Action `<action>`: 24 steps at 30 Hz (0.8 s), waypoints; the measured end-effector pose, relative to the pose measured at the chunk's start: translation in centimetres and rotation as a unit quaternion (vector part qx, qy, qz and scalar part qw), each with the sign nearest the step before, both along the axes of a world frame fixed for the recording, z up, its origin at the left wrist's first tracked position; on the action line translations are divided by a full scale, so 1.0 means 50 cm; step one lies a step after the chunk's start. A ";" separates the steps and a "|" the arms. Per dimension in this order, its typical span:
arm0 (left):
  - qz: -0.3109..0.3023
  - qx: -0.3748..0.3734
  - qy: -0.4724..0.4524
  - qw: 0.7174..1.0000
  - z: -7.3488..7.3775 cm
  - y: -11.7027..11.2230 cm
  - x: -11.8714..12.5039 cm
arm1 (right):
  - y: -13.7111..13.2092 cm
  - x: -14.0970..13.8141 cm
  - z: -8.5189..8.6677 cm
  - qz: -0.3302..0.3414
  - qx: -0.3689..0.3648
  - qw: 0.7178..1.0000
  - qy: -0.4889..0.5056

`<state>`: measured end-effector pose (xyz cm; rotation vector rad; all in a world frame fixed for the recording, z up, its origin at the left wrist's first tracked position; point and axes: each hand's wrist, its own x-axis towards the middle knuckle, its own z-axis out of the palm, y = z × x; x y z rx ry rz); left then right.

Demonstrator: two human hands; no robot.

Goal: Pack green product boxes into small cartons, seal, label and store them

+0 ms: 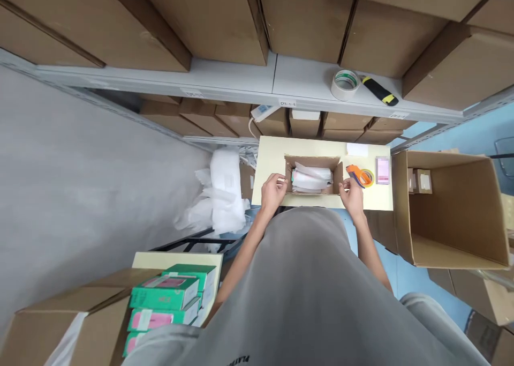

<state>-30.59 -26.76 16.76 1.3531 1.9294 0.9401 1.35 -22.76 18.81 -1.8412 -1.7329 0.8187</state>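
A small open cardboard box [338, 177] stands on the pale yellow tabletop in front of me. Inside lies an item in white wrapping [312, 178], with a bit of green and pink showing at its left end. My left hand [274, 192] has its bent fingers at the box's left wall. On the opposite side, my right hand [352, 196] pinches the right wall near its front corner. Just beyond the right hand is an orange tape dispenser [355, 174] with a roll of yellowish tape.
A phone-like pink screen [383, 170] and a white slip [357, 149] lie on the table [269, 157]. White foam wrap [226, 189] stands left; a large open carton [453, 210] is right. Green boxes [164, 293] are stacked lower left. Tape [345, 84] and a cutter [379, 90] sit on the shelf.
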 end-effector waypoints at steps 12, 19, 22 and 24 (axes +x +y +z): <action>-0.215 -0.022 0.019 0.976 -0.079 -0.035 0.020 | -0.006 0.026 -0.077 0.166 -0.059 0.984 -0.041; -0.123 0.048 0.065 0.989 -0.102 0.069 0.009 | 0.063 0.011 -0.083 0.063 -0.005 0.995 -0.083; -0.167 0.065 0.080 0.981 -0.078 0.081 0.003 | 0.072 0.010 -0.078 0.094 0.023 0.993 -0.064; -0.153 0.058 0.086 0.983 -0.066 0.073 0.004 | 0.071 0.016 -0.079 0.090 0.040 0.994 -0.056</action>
